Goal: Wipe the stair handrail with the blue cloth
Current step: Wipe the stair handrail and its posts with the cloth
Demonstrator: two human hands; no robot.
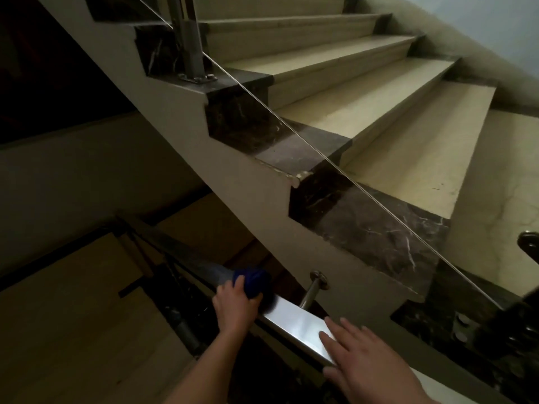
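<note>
A flat steel handrail [294, 320] runs from the lower right down to the left, into the dark. My left hand [234, 306] grips a bunched blue cloth [253, 282] and holds it against the top of the rail. My right hand [366, 357] lies with straight, spread fingers on the rail's top, nearer to me. The bare, shiny stretch of rail shows between the two hands. Further down, past the cloth, the rail fades into shadow.
A round steel bracket [313, 288] ties the rail to the stair's side wall. Beige steps [379, 123] with dark marble ends climb away at the right behind a glass panel edge [291, 126]. A steel post [189, 45] stands at the top. The lower landing floor [73, 330] lies below left.
</note>
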